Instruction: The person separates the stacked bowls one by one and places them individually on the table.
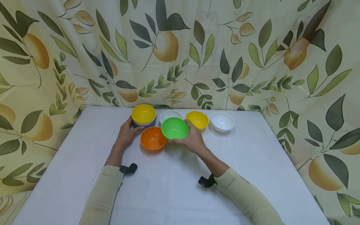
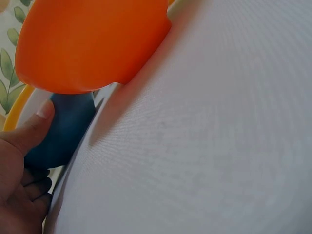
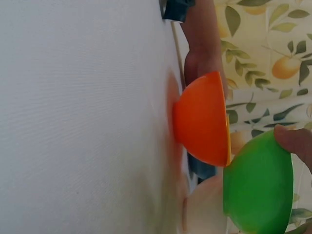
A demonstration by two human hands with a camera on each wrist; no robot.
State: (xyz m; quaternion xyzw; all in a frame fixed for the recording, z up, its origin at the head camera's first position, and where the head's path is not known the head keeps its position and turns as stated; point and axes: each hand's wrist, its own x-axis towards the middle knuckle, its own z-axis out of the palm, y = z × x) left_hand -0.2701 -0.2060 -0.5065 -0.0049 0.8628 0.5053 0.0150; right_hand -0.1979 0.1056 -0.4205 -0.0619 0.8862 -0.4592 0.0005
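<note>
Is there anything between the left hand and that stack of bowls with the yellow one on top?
Nothing visible. The left hand already touches the side of the stack of bowls, thumb on a blue bowl in it. The orange bowl sits beside the hand, not between; the right hand holds the green bowl.

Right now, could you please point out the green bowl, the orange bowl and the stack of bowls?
green bowl [image 1: 175, 128]: head view, inside of bowl.
orange bowl [image 1: 153, 138]: head view, inside of bowl.
stack of bowls [image 1: 143, 113]: head view, top yellow bowl's inside.

Bowl stack [image 1: 143, 116] left of bowl row [image 1: 222, 121].
</note>
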